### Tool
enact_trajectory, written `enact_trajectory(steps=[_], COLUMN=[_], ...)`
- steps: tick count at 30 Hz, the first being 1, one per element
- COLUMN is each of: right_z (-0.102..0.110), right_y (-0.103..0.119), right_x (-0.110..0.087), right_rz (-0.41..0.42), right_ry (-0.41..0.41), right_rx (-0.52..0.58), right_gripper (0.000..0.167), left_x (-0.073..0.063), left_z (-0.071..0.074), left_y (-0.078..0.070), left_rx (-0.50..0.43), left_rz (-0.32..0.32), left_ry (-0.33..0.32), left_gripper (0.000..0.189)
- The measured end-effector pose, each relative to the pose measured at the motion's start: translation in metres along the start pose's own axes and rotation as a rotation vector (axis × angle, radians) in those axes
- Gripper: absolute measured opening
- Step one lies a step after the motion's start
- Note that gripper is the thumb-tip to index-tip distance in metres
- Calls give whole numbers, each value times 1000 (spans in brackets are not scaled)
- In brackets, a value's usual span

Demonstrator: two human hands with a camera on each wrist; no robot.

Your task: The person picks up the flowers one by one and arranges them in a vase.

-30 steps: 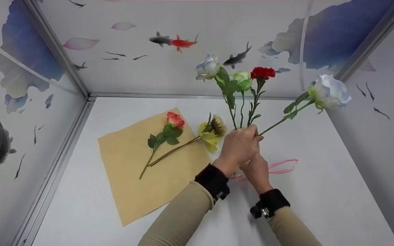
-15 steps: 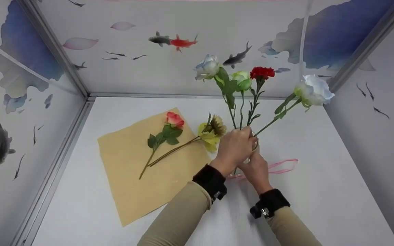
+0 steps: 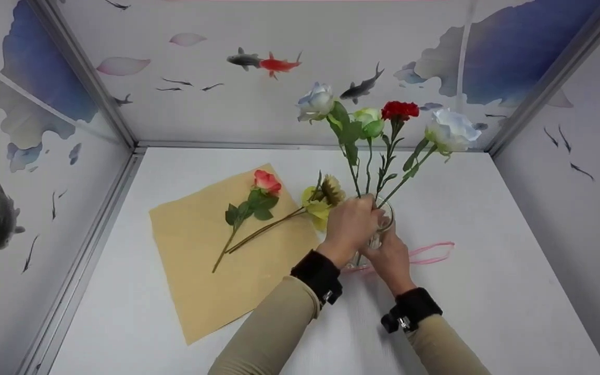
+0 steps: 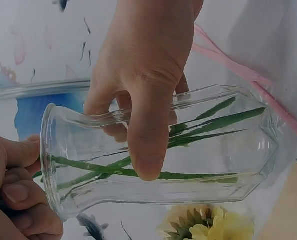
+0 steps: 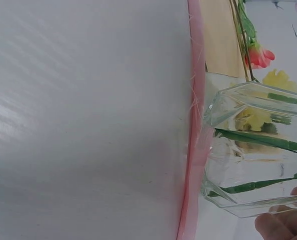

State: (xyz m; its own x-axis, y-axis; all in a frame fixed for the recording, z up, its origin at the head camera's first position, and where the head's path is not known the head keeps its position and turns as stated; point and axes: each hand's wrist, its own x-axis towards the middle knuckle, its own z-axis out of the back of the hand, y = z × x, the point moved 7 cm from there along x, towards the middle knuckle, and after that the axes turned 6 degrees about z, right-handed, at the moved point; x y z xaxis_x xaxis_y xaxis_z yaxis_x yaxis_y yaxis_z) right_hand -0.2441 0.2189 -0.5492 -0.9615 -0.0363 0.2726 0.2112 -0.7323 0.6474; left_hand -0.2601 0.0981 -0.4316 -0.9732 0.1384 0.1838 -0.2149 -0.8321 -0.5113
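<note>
My right hand [image 3: 391,258] grips a clear glass vase [image 4: 203,165] round its body, the thumb across the front. At the vase's mouth, my left hand [image 3: 352,224] has curled fingers round the stem of the right-hand white rose [image 3: 451,130]. Another white rose [image 3: 315,102], a pale green flower [image 3: 369,122] and a red carnation [image 3: 400,111] rise beside it, their lower stems hidden by the left hand. Several green stems [image 4: 113,170] show inside the glass. Beside the vase's base lies a pink ribbon [image 3: 433,253].
Left of the hands, a brown paper sheet [image 3: 216,307] lies on the white table [image 3: 487,312]. On it rests a pink-red rose [image 3: 267,182]; a yellow flower [image 3: 318,211] and a brownish sunflower [image 3: 333,191] lie over its right edge. Printed walls surround the table.
The right-hand white rose has swung left, nearer the carnation. My left hand has shifted slightly left and down, showing more of the vase rim. The right hand stays on the vase.
</note>
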Motion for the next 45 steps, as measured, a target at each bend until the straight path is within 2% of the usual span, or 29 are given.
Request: enact_trajectory(steps=[5, 15, 25, 31, 38, 45], right_z=[1, -1, -3, -3, -1, 1], right_y=[1, -1, -4, -5, -2, 1], right_x=[0, 0, 0, 0, 0, 0], right_rz=[17, -23, -41, -50, -25, 5], right_ry=[-16, 6, 15, 14, -3, -34], right_rx=[-7, 22, 42, 55, 40, 10], right_gripper=[77, 80, 81, 78, 79, 73], left_x=[1, 1, 3, 4, 4, 2], left_z=[1, 0, 0, 0, 1, 4], left_y=[2, 6, 7, 8, 8, 7], left_rx=[7, 23, -5, 0, 40, 14], left_rz=[12, 26, 70, 89, 61, 35], left_ry=[-5, -9, 32, 33, -14, -27], left_gripper=[22, 22, 21, 23, 23, 20])
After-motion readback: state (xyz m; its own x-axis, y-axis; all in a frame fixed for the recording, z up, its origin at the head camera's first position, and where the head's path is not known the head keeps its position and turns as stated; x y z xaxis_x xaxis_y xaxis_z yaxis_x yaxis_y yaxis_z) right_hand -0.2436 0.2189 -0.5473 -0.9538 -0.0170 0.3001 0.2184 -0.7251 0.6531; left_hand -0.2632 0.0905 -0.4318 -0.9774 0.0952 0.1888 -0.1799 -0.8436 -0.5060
